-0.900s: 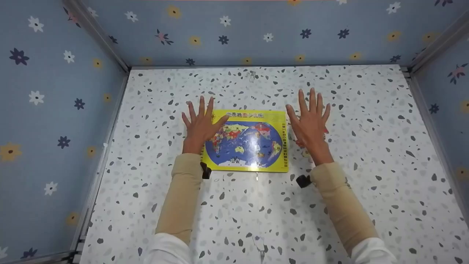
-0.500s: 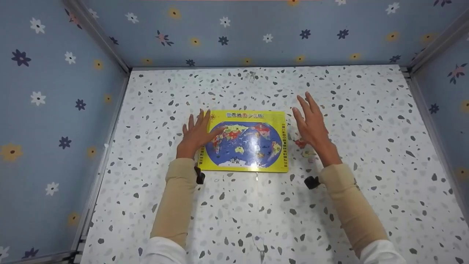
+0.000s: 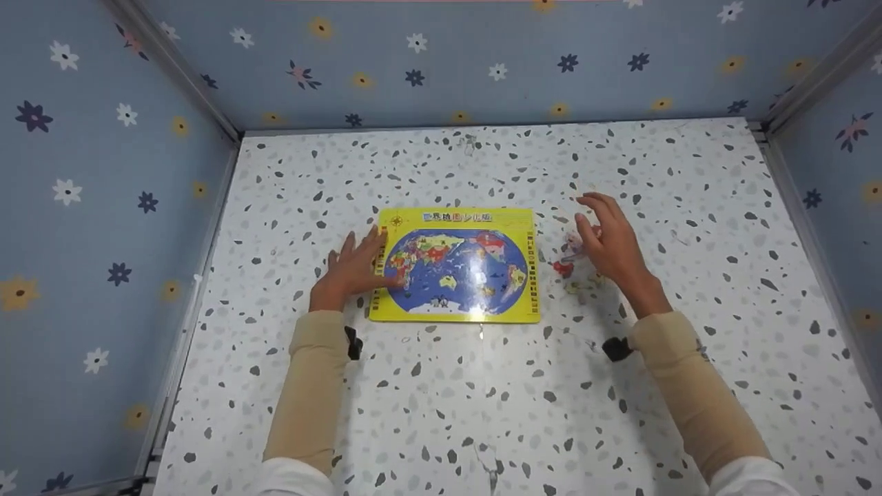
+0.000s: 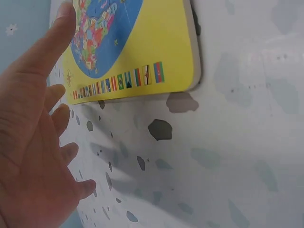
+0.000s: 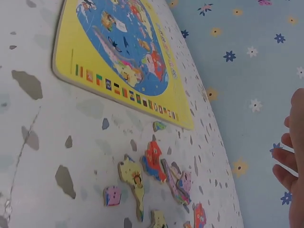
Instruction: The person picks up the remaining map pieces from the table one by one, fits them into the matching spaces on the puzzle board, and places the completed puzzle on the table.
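A yellow world map puzzle board (image 3: 520,313) lies flat on the speckled table, with a blue oval map and small flags along its sides. My left hand (image 3: 351,269) is at the board's left side, fingers spread and thumb over the map's edge. My right hand (image 3: 617,248) is right of the board, over loose puzzle pieces, its fingers loosely bent and no piece seen in them. In the right wrist view those pieces include a red one (image 5: 153,159), a pale yellow one (image 5: 135,185) and a pink one (image 5: 112,195); my hand hides some in the head view.
The white table (image 3: 441,406) with grey specks is bounded by blue flowered panels at the back (image 3: 468,89), left (image 3: 83,234) and right (image 3: 851,227). A small black camera sits at each wrist, such as the right one (image 3: 617,348).
Both hands have drawn back toward the person and apart, the left off the map toward the board's left edge. My right fingers have gone from spread to bent, and more pieces show beneath.
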Available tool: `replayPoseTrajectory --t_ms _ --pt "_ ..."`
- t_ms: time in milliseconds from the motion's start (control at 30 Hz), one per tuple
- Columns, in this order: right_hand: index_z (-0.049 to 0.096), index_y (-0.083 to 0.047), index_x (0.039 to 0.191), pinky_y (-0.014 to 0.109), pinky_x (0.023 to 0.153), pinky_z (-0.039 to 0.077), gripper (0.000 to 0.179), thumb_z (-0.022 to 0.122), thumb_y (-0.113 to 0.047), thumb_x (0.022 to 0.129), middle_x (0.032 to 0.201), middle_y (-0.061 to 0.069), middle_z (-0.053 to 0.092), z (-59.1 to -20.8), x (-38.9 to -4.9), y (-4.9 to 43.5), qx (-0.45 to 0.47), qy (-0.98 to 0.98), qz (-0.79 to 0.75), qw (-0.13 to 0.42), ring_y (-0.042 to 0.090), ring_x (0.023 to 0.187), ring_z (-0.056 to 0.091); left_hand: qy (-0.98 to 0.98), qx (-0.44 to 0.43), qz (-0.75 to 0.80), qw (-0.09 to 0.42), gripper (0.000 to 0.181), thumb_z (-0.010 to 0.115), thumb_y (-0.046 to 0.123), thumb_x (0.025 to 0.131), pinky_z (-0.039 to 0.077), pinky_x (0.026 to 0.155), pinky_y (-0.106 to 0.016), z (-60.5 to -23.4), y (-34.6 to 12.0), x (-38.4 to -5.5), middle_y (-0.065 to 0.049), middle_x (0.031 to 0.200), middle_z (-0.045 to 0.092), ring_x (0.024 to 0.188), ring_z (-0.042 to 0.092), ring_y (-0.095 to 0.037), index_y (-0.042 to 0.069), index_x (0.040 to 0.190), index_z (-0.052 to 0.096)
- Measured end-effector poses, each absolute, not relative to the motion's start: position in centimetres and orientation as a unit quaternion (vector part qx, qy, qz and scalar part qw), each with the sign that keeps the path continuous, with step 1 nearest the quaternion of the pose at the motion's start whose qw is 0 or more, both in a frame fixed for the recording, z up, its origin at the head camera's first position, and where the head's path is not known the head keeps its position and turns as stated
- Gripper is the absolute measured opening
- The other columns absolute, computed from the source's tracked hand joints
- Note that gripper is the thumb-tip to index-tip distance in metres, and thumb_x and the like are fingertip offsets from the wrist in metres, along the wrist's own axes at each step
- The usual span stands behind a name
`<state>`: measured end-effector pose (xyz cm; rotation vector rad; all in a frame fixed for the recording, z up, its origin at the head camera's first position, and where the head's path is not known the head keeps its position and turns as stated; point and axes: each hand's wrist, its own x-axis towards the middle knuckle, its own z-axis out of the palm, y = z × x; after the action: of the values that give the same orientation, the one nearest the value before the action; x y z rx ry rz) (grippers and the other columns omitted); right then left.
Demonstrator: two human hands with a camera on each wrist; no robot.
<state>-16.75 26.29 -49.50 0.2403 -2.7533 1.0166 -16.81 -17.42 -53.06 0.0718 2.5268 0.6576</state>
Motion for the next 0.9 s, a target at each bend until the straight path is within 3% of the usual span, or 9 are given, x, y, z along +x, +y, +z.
replayPoseTrajectory --t_ms 133,433,667,900 --pt "0.058 -0.008 0.127 0.049 0.109 0.036 0.038 0.050 -0.032 0.099 0.134 0.011 0.052 -50.4 -16.3 27.4 0.100 -0.931 0.335 0.107 0.027 0.128 0.047 0.932 0.035 0.230 0.279 0.115 0.076 0.063 0.068 -0.009 0.114 -0.063 -53.3 -17.6 -16.7 0.003 0.162 -0.007 0.147 -0.016 -0.032 0.031 0.155 0.007" --pt "0.061 -0.005 0.121 0.048 0.105 0.040 0.032 0.059 -0.023 0.095 0.126 0.012 0.055 -52.3 -15.3 28.8 0.129 -0.928 0.331 0.111 0.029 0.122 0.051 0.927 0.032 0.211 0.310 0.114 0.078 0.057 0.070 -0.004 0.114 -0.064 -53.6 -18.5 -16.9 0.002 0.162 -0.012 0.147 -0.016 -0.033 0.033 0.154 0.004" --pt "0.061 -0.006 0.119 0.050 0.106 0.038 0.037 0.071 -0.022 0.087 0.132 0.014 0.051 -54.1 -14.3 29.2 0.131 -0.945 0.291 0.075 0.033 0.127 0.047 0.928 0.038 0.203 0.312 0.112 0.079 0.048 0.073 -0.007 0.113 -0.065 -53.7 -18.6 -17.0 0.001 0.162 -0.012 0.147 -0.016 -0.033 0.032 0.155 0.004" --pt "0.060 -0.010 0.117 0.053 0.107 0.033 0.036 0.073 -0.023 0.085 0.136 0.013 0.048 -55.4 -13.4 29.3 0.125 -0.953 0.274 0.045 0.034 0.128 0.043 0.929 0.036 0.200 0.309 0.113 0.080 0.047 0.073 -0.007 0.112 -0.066 -53.5 -18.4 -16.9 0.000 0.162 -0.011 0.147 -0.016 -0.034 0.031 0.155 0.004"
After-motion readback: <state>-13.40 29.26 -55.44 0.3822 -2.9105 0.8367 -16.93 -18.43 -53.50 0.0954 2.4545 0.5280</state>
